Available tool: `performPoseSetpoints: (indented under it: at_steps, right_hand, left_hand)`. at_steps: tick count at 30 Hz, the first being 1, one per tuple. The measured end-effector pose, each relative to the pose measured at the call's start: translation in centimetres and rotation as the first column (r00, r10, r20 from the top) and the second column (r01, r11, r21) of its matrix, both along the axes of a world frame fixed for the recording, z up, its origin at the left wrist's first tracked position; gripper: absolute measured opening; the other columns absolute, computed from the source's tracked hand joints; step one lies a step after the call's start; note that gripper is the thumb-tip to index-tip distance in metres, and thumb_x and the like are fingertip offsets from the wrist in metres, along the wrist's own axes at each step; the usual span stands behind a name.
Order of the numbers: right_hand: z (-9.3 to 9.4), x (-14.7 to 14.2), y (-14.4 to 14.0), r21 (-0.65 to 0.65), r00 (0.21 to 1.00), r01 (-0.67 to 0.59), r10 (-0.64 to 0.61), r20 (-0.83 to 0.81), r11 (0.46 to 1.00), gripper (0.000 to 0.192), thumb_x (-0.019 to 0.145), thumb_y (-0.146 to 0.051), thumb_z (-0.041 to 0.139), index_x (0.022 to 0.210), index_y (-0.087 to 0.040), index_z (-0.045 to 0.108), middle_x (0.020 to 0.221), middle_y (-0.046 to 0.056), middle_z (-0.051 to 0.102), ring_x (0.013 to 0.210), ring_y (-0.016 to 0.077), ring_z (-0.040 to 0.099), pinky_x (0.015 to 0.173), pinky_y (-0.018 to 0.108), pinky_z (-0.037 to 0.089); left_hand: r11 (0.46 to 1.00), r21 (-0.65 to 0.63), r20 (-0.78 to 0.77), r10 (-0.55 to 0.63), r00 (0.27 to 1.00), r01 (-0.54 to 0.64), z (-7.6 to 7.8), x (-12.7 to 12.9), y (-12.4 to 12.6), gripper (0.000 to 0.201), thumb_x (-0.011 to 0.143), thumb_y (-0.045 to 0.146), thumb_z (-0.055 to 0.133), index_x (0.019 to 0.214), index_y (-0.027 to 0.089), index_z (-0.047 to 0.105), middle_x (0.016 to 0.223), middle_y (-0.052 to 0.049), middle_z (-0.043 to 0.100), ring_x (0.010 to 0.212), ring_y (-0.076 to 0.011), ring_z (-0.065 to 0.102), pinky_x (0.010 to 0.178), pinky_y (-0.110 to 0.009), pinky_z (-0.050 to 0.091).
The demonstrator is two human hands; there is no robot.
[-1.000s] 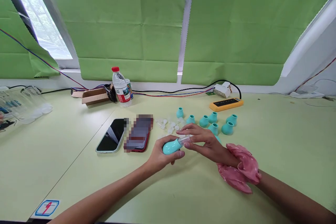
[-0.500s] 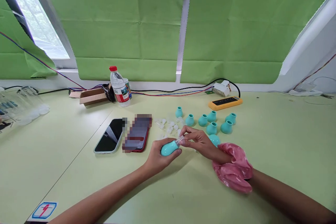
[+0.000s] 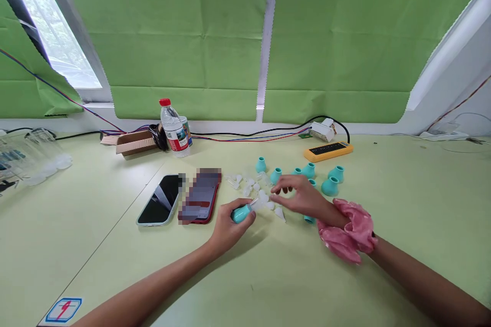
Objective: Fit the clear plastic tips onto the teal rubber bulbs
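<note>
My left hand point(image 3: 231, 224) is wrapped around a turquoise squeeze bulb point(image 3: 241, 213), whose short clear tube point(image 3: 254, 204) points right. To the right of that tube hovers my right hand point(image 3: 301, 195), thumb and fingers apart with nothing visible between them. A pink scrunchie point(image 3: 347, 230) circles the right wrist. Small clear and whitish plastic pieces point(image 3: 256, 186) lie scattered just beyond the hands, and a cone-shaped white piece point(image 3: 280, 214) rests below my right fingers. Several more turquoise bulbs point(image 3: 330, 186) stand with their openings up, some partly hidden by my right hand.
Two phones, one light-edged point(image 3: 160, 200) and one in a red case point(image 3: 201, 196), lie left of the hands. Farther back are a water bottle point(image 3: 175, 130), a cardboard box point(image 3: 135, 143) and a yellow power strip point(image 3: 329, 152). Cables run along the wall.
My right hand has left the clear tube, moved slightly right and opened. My left hand, still around the bulb, has shifted a little left.
</note>
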State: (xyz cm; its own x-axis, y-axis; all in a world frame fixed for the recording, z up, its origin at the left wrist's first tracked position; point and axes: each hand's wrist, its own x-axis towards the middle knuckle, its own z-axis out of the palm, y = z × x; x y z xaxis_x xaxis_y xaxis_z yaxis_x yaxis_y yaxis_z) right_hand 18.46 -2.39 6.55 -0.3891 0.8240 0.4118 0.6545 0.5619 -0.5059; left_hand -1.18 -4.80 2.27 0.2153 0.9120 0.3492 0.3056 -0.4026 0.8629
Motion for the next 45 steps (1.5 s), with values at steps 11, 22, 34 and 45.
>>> performPoseSetpoints:
  at_steps: [11, 22, 34, 45]
  right_hand:
    - [-2.2, -0.3, 0.4, -0.030, 0.984, 0.006, -0.001, 0.179, 1.000, 0.016, 0.063, -0.014, 0.052, 0.078, -0.015, 0.058, 0.072, 0.003, 0.058, 0.066, 0.0149, 0.051, 0.062, 0.027, 0.040]
    - [-0.4, -0.6, 0.0, -0.466, 0.787, -0.409, 0.045, -0.615, 0.784, 0.024, 0.056, -0.028, 0.070, 0.074, -0.015, 0.063, 0.078, 0.005, 0.066, 0.078, 0.0190, 0.061, 0.073, 0.033, 0.048]
    - [-1.8, -0.8, 0.2, -0.492, 0.768, -0.463, 0.056, -0.639, 0.737, 0.021, 0.057, -0.026, 0.071, 0.059, -0.014, 0.053, 0.064, 0.001, 0.065, 0.068, 0.0154, 0.062, 0.059, 0.024, 0.047]
    - [-2.4, -1.3, 0.4, -0.543, 0.732, -0.455, -0.052, -0.680, 0.706, 0.023, 0.049, -0.022, 0.074, 0.054, -0.014, 0.054, 0.060, -0.002, 0.064, 0.060, 0.0118, 0.061, 0.056, 0.020, 0.047]
  left_hand:
    - [0.995, -0.061, 0.013, -0.079, 0.997, 0.079, 0.1, 0.1, -0.3, 0.027, 0.070, 0.037, 0.056, 0.080, 0.013, 0.059, 0.062, -0.002, 0.058, 0.055, -0.0102, 0.049, 0.051, -0.019, 0.041]
    - [0.927, -0.281, 0.227, -0.189, 0.955, 0.250, 0.1, 0.2, -0.3, 0.037, 0.069, 0.046, 0.053, 0.079, 0.010, 0.056, 0.051, 0.002, 0.048, 0.042, -0.0064, 0.042, 0.041, -0.017, 0.034]
    - [0.946, -0.235, 0.130, -0.197, 0.972, 0.223, 0.3, 0.1, -0.3, 0.035, 0.073, 0.041, 0.052, 0.082, 0.009, 0.062, 0.049, 0.002, 0.044, 0.043, -0.0055, 0.036, 0.041, -0.017, 0.029]
    - [0.992, 0.100, -0.027, -0.070, 0.997, 0.072, -0.4, 0.3, -0.6, 0.026, 0.074, 0.031, 0.053, 0.085, 0.011, 0.065, 0.063, -0.003, 0.062, 0.053, -0.0107, 0.050, 0.052, -0.019, 0.039]
